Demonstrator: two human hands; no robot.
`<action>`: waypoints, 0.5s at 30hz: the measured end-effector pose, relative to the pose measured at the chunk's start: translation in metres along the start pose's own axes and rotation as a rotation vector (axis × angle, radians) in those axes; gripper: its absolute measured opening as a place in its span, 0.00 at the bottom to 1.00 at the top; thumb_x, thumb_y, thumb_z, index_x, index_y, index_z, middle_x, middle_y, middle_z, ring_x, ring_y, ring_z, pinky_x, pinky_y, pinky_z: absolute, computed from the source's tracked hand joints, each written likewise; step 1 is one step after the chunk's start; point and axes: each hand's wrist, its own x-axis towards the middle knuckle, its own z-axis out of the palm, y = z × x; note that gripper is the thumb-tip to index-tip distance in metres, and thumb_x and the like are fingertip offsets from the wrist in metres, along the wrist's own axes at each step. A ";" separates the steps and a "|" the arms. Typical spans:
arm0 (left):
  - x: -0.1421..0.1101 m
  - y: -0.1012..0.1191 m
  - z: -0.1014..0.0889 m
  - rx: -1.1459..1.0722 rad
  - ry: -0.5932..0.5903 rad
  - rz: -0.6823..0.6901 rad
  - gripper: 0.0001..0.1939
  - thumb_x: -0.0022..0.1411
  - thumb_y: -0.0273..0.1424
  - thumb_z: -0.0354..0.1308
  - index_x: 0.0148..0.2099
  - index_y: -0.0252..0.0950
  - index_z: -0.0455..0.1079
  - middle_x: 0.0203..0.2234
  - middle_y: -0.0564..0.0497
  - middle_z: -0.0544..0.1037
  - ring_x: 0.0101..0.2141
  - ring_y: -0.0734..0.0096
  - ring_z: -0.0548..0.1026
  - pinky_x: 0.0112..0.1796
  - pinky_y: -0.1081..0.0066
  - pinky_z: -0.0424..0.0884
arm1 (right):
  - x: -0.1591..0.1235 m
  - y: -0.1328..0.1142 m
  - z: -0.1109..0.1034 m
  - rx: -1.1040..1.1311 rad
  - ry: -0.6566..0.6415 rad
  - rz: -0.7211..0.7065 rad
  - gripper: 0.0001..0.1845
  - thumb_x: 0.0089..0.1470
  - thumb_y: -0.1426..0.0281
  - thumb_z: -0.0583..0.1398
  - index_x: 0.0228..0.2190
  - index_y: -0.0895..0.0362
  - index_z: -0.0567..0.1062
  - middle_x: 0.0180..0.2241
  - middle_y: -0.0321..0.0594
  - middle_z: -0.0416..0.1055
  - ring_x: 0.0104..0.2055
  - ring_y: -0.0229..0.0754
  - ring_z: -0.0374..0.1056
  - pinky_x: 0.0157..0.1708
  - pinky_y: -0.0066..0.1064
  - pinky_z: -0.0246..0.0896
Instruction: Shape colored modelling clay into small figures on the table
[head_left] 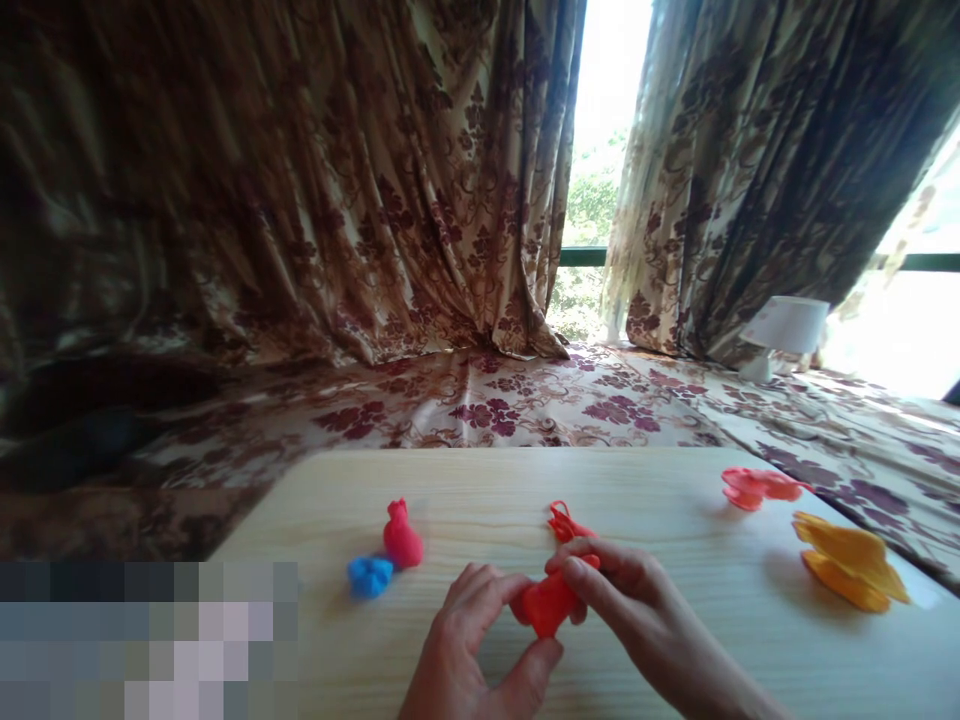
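Note:
Both hands hold a small, soft red piece (551, 604), perhaps cloth, above the near middle of the table (480, 480). My left hand (474, 640) grips its left side and lower edge between curled fingers and thumb. From the right, my right hand (626, 595) pinches its upper part, thumb on top. Just beyond the fingers lies a red stringy thing (568, 524) with loops, partly hidden by my right hand. To the left stand a pinkish-red pouch-shaped piece (403, 535) with a gathered top and a blue crumpled piece (369, 577), touching or nearly so.
At the table's right are a coral-pink folded piece (761, 487) and a yellow folded piece (851, 562). Behind the table is a floral-covered surface (487, 400) with a white lamp (787, 325). Patterned curtains (420, 180) hang at the back. A pixelated block covers the lower left.

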 end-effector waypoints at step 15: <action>0.003 0.008 -0.008 -0.760 -0.183 -0.355 0.17 0.57 0.43 0.53 0.28 0.36 0.73 0.27 0.51 0.76 0.35 0.65 0.72 0.42 0.66 0.65 | -0.004 -0.006 0.003 0.197 -0.163 -0.050 0.08 0.55 0.65 0.60 0.35 0.57 0.75 0.29 0.37 0.73 0.32 0.39 0.69 0.36 0.28 0.64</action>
